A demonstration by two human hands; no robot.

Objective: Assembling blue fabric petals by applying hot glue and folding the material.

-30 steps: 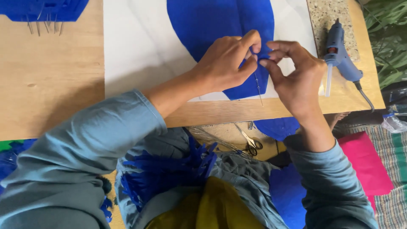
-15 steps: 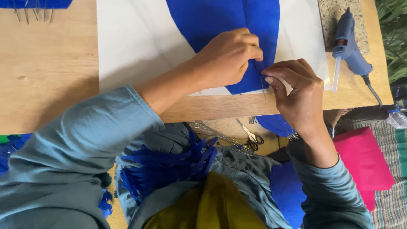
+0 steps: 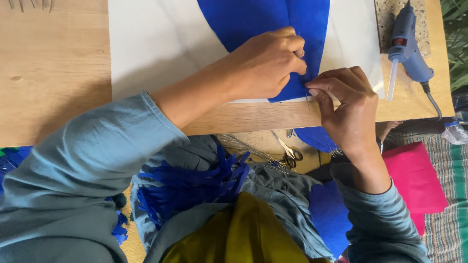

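Blue paper pinned flat by our curled left hand — stops shifting. Right hand pinches a thin wire at its edge — glue gun near.

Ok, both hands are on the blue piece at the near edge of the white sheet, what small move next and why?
Probably press the thin wire flat: the right hand pinches it against the blue piece while the left hand holds that edge down.
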